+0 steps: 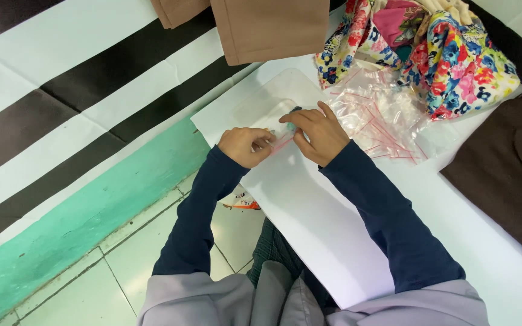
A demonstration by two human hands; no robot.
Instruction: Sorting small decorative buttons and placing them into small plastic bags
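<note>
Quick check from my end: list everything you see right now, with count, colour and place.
clear zip bag: one, transparent with red seal strip, under both hands
pile of zip bags: several, clear with red strips, right of the hands
white sheet: one, work surface
floral fabric: bundle, multicolour, upper right
tan fabric: two pieces, top centre
brown fabric: one, right edge
striped cloth: black and white, left
left hand: pinching the bag's seal
right hand: pressing the seal
</note>
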